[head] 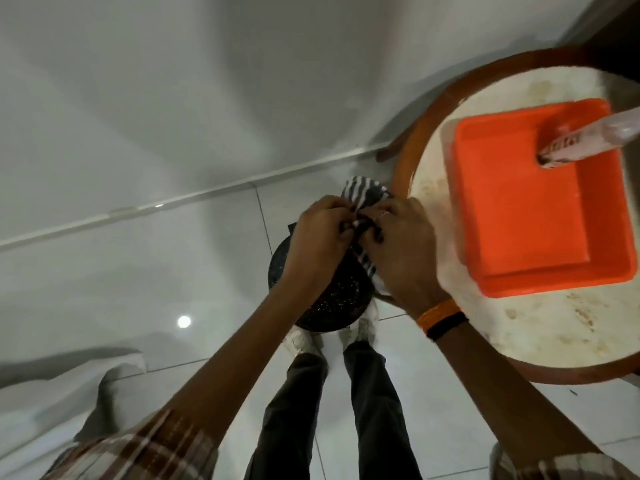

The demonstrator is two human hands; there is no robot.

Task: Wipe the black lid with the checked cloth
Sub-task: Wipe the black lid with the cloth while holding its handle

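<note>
Black lid, round and speckled, is held in the air above the white tiled floor. Both the left hand and the right hand are closed on the checked cloth at the lid's far edge, beside a round bench carrying an orange tray.

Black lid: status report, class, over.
Both hands, left and right, grip the checked cloth together. Black lid held beneath, mid-air. Round table close right.

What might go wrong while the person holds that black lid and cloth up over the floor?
1. The black lid is held in the air above the shoes and tiled floor; a slip could drop it.
2. The right hand works close beside the round table; an elbow could jog the orange tray.
</note>
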